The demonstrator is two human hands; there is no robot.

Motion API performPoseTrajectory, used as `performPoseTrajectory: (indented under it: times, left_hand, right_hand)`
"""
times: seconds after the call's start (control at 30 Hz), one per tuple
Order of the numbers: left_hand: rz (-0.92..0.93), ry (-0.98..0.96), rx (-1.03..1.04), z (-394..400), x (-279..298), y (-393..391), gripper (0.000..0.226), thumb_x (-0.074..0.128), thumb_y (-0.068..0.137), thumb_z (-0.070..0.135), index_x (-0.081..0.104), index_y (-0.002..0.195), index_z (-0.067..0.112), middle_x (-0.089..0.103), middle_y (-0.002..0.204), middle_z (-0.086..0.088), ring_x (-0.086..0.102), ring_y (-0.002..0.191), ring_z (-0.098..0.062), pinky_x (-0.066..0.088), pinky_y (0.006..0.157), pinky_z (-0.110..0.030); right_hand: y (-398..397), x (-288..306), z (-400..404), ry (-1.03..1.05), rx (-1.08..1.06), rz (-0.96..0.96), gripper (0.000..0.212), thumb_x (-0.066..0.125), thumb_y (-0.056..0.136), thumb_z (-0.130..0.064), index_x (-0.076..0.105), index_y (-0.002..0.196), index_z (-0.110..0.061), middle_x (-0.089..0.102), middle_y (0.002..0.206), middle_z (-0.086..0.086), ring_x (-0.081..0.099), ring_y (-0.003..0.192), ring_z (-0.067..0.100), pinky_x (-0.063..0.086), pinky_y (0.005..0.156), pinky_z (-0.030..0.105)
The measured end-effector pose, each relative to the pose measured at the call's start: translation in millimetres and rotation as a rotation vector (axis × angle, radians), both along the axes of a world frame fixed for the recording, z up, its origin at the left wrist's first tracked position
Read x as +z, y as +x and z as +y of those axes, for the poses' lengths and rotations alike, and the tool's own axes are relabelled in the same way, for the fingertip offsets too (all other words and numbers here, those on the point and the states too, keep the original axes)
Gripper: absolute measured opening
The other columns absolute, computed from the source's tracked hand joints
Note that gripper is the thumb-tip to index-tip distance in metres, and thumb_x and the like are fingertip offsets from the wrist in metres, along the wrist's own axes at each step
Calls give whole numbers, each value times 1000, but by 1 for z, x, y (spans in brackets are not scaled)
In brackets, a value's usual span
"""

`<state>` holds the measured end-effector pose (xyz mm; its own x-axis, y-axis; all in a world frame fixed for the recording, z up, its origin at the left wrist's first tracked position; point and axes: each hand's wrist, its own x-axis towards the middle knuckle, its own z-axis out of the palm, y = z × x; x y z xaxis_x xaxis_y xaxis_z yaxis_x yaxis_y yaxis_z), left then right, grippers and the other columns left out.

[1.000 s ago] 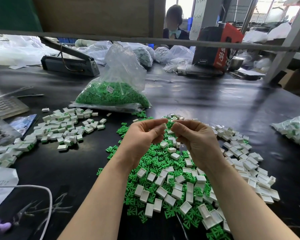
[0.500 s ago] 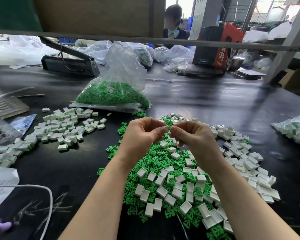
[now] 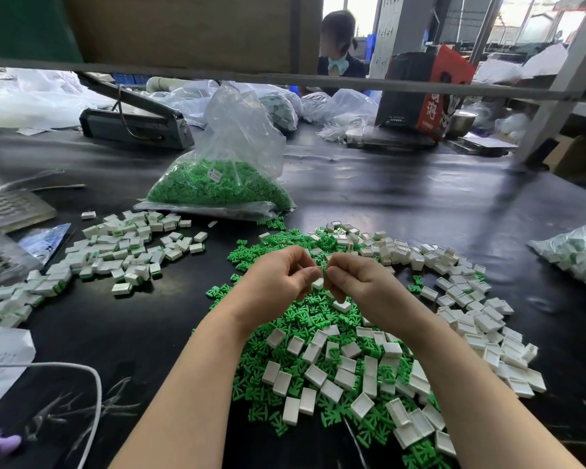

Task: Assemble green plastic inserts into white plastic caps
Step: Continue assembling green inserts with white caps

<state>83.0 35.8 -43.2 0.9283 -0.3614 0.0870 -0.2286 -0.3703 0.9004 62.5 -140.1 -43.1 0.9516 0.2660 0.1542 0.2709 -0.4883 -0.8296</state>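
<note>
My left hand [image 3: 278,279] and my right hand [image 3: 356,282] meet fingertip to fingertip above the middle of the black table. Between them they pinch one small piece [image 3: 322,270], white with a sliver of green showing; most of it is hidden by my fingers. Under my hands lies a pile of loose green inserts [image 3: 305,313] mixed with empty white caps [image 3: 318,374]. More white caps [image 3: 460,299] spread to the right. A heap of caps with green showing in them [image 3: 122,248] lies on the left.
A clear bag of green inserts [image 3: 224,184] stands behind the pile. Another bag of parts [image 3: 575,252] lies at the right edge. A heat sealer [image 3: 132,126], a keypad tray [image 3: 7,208], a white cable [image 3: 92,384] and paper [image 3: 0,353] occupy the left. A person sits beyond the table.
My hands have dropped slightly and drawn closer together, fingertips now pressed against each other around the small piece. The piles on the table have not moved.
</note>
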Motion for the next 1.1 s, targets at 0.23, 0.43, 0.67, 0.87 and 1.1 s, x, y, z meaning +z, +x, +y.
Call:
performPoseTrajectory:
  times: [0.23,0.43,0.67,0.87,1.1]
  left_hand:
    - [123,46,-61,6,0,-2,24,53,100,27,60,79,16,61,66,2,51,60,-11,43,63,-27]
    - [111,11,-131,4,3,-4,30,49,101,23,54,73,19,49,62,6,41,53,-4,34,53,-15]
    - [172,-32,-193,6,0,-4,25,50,101,22,55,76,18,46,70,3,40,74,-17,34,75,-35]
    - [176,-21,-224,6,1,-3,27,50,101,20,55,75,22,47,67,10,42,72,-12,36,76,-31]
    - [127,-3,-220,7,2,-3,26,50,101,17,55,76,22,49,63,19,46,68,-3,40,72,-17]
  right_hand:
    - [-1,0,3,47,52,21,32,48,101,-10,51,70,-17,51,64,6,44,62,18,37,64,36]
    - [-2,-1,1,51,62,54,33,47,102,-13,52,70,-16,50,63,4,43,62,19,36,65,38]
    - [-1,-1,-4,114,167,176,32,45,103,-12,51,71,-14,43,59,-3,35,55,12,30,54,21]
    - [1,-3,-6,198,213,231,24,47,102,-9,54,78,-9,45,60,-9,36,56,7,32,52,15]
    - [2,-5,-4,156,198,173,22,46,102,-10,53,82,-6,45,58,-14,36,53,3,32,52,14]
